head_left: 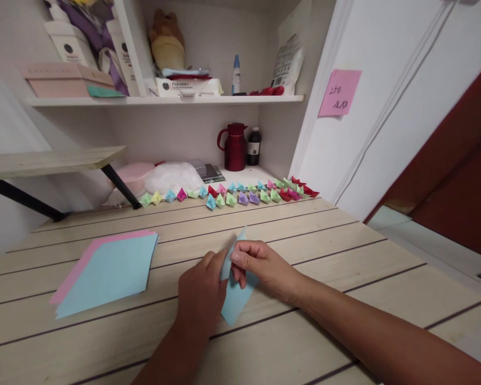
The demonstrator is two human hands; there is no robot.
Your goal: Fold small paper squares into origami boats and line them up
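A light blue sheet of paper (237, 299), partly folded, is between my hands over the middle of the table. My left hand (203, 286) grips its left side with curled fingers, the fingertips hidden behind the paper. On the other side, my right hand (260, 264) pinches the raised upper part between thumb and fingers. One corner of the paper points up above my hands, and a wider flap hangs below them. Farther left lies a stack of square papers (112, 272), light blue on top with pink sheets showing underneath.
Rows of small folded paper boats (231, 200) in several colours line the table's back edge. Behind them stand a red jug (235, 147) and a dark bottle (254, 146). A small raised wooden shelf (52, 162) on black legs is at the left.
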